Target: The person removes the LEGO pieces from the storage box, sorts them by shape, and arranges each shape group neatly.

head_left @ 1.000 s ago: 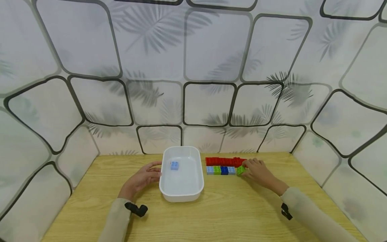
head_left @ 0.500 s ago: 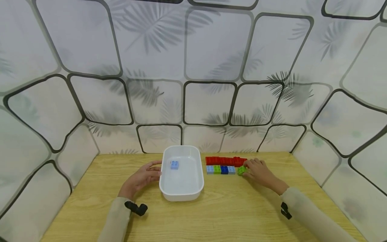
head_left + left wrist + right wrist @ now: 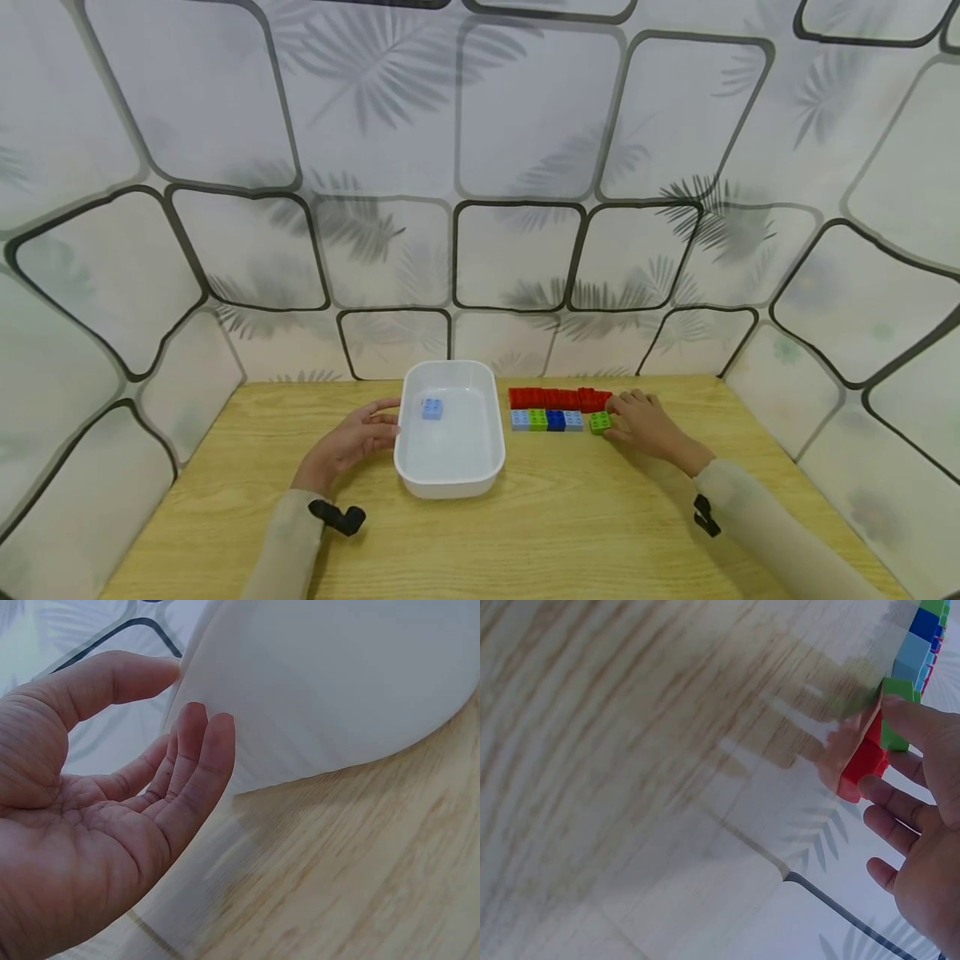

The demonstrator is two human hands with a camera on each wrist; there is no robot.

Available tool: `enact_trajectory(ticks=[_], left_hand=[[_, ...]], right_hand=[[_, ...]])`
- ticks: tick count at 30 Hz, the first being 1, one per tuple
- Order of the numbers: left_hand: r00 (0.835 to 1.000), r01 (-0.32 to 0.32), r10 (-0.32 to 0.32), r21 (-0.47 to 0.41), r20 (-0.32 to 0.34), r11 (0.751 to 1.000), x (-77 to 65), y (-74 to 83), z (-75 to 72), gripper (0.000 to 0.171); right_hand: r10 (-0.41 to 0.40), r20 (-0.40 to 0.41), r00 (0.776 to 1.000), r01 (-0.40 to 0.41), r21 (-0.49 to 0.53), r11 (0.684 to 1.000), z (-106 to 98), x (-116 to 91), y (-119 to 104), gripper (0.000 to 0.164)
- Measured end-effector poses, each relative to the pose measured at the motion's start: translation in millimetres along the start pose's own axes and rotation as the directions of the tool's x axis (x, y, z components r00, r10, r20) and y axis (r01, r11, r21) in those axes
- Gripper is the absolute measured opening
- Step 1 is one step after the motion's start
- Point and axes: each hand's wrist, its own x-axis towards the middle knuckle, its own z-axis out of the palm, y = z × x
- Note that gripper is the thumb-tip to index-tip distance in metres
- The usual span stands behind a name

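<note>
A white tub (image 3: 450, 482) stands on the table with one light blue brick (image 3: 432, 408) inside it. At its left side is my left hand (image 3: 356, 446); in the left wrist view the thumb meets the tub's edge and the relaxed fingers lie by the outer wall. My right hand (image 3: 648, 429) is at the right end of a brick row, beside a green brick (image 3: 600, 422). The right wrist view has the thumb touching that green brick (image 3: 898, 720), the other fingers spread behind it. A small gap parts it from a light blue brick (image 3: 573, 421).
Left of that gap, another light blue brick (image 3: 520, 420), a green brick (image 3: 537, 419) and a dark blue brick (image 3: 555, 420) continue the row. Several red bricks (image 3: 558, 399) line up directly behind. A patterned cloth (image 3: 517, 258) surrounds the wooden table (image 3: 525, 542).
The green brick has shifted slightly right and straightened, widening its gap from the row. My right fingers have eased a little to the right off it. My left hand stays put.
</note>
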Motion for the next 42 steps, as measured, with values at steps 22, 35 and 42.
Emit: enact_trajectory(ticks=[22, 35, 42], left_hand=[[1.000, -0.008, 0.008, -0.017, -0.010, 1.000, -0.1, 0.8, 0.5, 0.068], [1.000, -0.014, 0.014, -0.030, 0.006, 0.999, -0.5, -1.3, 0.0, 0.066], [1.000, -0.003, 0.003, -0.037, -0.005, 0.999, 0.0, -1.3, -0.4, 0.067]], right_hand=[[-0.128, -0.128, 0.983, 0.108, -0.157, 0.982, 9.3, 6.4, 2.6, 0.034], [-0.139, -0.110, 0.984, 0.117, -0.182, 0.976, 11.4, 7.3, -0.2, 0.032], [-0.135, -0.098, 0.986, 0.114, -0.188, 0.975, 11.7, 8.0, 0.2, 0.033]])
